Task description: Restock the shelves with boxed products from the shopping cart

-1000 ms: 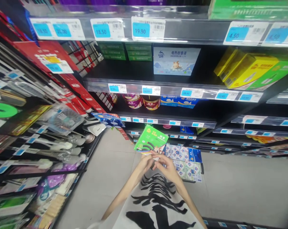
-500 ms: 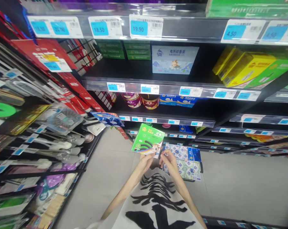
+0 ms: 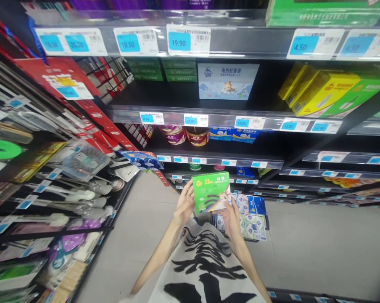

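Note:
I hold a flat green box (image 3: 210,191) with a cartoon figure and a spiral on its face, upright in front of me, between both hands. My left hand (image 3: 185,203) grips its left edge, fingers wrapped round the side. My right hand (image 3: 231,216) holds the lower right corner from below. Behind the box, on the floor, lies a tray of small blue and white packets (image 3: 248,217).
Dark store shelves (image 3: 209,114) with blue price tags face me, carrying a pale blue box (image 3: 228,81), yellow and green boxes (image 3: 328,93), and round tins (image 3: 186,135). On the left stands a rack of hanging wares (image 3: 51,185). Grey floor tiles (image 3: 319,248) spread below.
The green box has turned from tilted to upright and risen a little. My left hand has slid up onto its left edge; my right hand has moved to its lower right corner.

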Demonstrator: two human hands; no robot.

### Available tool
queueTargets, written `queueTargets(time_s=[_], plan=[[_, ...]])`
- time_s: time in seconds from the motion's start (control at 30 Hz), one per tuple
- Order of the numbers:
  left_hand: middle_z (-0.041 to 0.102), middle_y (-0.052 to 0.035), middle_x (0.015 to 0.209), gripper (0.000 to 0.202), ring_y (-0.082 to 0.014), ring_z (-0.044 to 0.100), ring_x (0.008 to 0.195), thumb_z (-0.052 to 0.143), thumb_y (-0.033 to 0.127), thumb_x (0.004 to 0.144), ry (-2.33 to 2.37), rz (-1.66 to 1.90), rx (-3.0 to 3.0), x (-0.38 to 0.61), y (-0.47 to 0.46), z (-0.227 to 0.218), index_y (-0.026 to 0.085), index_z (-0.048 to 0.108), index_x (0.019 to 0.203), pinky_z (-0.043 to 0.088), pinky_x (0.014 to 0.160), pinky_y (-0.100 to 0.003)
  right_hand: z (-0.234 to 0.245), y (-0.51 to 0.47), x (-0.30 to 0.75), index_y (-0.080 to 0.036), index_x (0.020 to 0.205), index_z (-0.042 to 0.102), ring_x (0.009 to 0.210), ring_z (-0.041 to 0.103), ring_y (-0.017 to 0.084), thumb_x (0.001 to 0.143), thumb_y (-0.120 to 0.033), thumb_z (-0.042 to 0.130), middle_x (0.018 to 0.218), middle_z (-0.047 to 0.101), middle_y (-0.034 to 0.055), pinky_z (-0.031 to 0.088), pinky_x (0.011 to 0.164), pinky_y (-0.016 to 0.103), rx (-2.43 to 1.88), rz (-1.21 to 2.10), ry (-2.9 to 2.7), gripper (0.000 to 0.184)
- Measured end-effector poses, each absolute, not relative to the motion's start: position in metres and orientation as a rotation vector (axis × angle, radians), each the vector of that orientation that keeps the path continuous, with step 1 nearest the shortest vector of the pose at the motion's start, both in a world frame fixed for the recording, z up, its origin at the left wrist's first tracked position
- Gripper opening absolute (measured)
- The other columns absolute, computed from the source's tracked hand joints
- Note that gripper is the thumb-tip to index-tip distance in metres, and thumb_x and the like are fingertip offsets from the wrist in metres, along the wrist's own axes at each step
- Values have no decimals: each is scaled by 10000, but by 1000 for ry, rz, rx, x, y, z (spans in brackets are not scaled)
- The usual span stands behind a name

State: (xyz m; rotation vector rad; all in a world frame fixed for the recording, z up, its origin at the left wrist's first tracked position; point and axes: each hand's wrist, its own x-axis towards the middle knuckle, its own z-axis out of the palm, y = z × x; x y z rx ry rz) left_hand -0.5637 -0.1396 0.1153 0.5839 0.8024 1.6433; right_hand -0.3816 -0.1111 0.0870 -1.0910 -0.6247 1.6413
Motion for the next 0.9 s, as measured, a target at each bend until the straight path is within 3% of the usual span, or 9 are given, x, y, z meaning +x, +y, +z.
queueTargets(time_s=[0.1,0.2,0.3,0.4,0.5,0.57,0.63,0.77,0.9], plan=[[713,-100,1218,698,-227,690,1042,882,440,761,875,1535,682,-576,-133,123,260,660,1398,545,857,-282,82,-106,-372,-254,1136,685,959,739,226,761,-461,817,1120,775,53,633,746,333,-1163,1554,-509,449],[733,-95,1153,556,-206,703,928,873,407,795,964,1355,761,-583,-130,125,242,727,1306,558,745,-257,82,-103,-363,-252,1157,697,1066,725,222,786,-478,817,1158,776,57,604,889,345,-1154,1514,-539,450],[739,-85,1052,565,-197,703,766,894,441,755,971,1155,797,-590,-128,126,218,746,1253,553,579,-250,85,-101,-357,-276,1203,697,1047,722,215,766,-485,838,1168,771,43,584,889,336,-1145,1516,-600,504],[721,-38,784,556,-158,659,584,894,493,744,982,1001,824,-595,-126,128,178,760,1182,526,506,-238,91,-100,-353,-299,1272,678,1034,717,247,757,-533,820,1188,759,52,581,846,357,-1201,1570,-674,583],[688,-18,635,542,-156,642,490,864,551,769,948,821,863,-596,-127,133,164,750,1131,496,464,-229,99,-99,-351,-311,1245,715,1249,637,306,770,-572,778,1290,719,55,538,1001,417,-1278,1508,-884,545],[701,-29,660,544,-157,644,472,850,580,776,907,730,883,-595,-129,138,166,740,1111,473,434,-220,103,-98,-350,-320,1198,747,1366,556,316,789,-582,747,1321,703,43,463,1120,432,-1290,1429,-1014,486],[720,-39,725,551,-154,654,492,845,581,782,894,694,886,-595,-132,142,173,729,1133,458,418,-207,104,-98,-349,-332,1182,757,1363,560,312,804,-589,728,1306,709,38,441,1145,429,-1287,1414,-1060,458],[765,-69,910,579,-202,734,677,866,494,789,944,687,878,-595,-140,145,196,702,1257,508,483,-218,98,-101,-350,-337,1196,752,1239,644,301,818,-591,733,1239,736,44,492,1076,409,-1255,1511,-1034,456],[788,-77,901,568,-218,740,715,905,492,724,1036,807,831,-597,-146,145,158,761,1161,568,619,-272,91,-106,-356,-295,1178,754,1087,698,288,792,-608,753,1242,744,67,559,891,366,-1198,1614,-852,498]])
